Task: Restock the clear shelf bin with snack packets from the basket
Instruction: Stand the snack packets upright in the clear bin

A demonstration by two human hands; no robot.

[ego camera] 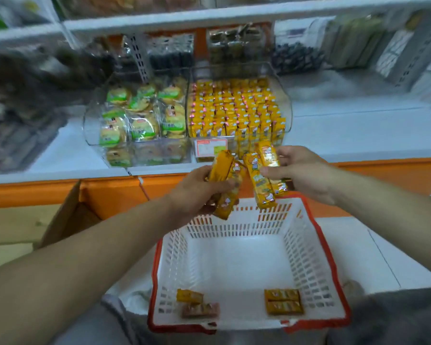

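Gripping yellow snack packets (225, 185) in the left hand (197, 194), pinching two more in the right hand (302, 170), above the white basket (306, 260), near the packed clear bin (237, 108). Got four strays (283, 301) on its floor.

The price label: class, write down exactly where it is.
In the head view, the price label sits mid-frame on the lower front of the clear bin of yellow packets, just beyond the left hand.
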